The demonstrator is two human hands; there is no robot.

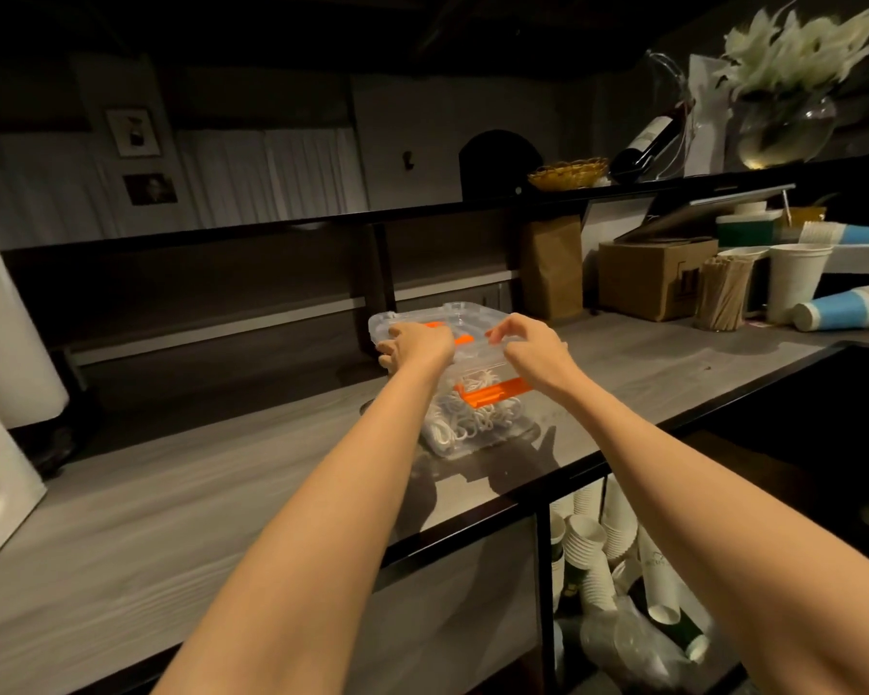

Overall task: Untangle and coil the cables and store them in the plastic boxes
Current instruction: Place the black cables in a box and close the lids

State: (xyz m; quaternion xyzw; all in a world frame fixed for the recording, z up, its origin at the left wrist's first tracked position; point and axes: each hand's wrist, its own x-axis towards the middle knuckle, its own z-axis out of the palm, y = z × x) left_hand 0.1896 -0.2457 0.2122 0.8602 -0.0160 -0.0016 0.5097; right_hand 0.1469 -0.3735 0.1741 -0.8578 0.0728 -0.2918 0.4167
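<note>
A clear plastic box (477, 433) with orange latches (495, 392) stands on the grey wooden counter (222, 494), near its front edge. Coiled white cables (467, 423) show through its wall. A clear lid (460, 316) lies on top of the box. My left hand (415, 343) grips the lid's left edge, fingers curled over it. My right hand (528, 351) pinches the lid's right side with thumb and fingertips. Both forearms reach in from the bottom of the view.
At the back right stand a brown paper bag (553, 265), a cardboard box (655, 278), wooden stirrers (723, 293) and paper cups (796, 280). A white appliance (6, 343) sits at the left. More cups (603, 554) fill the shelf under the counter.
</note>
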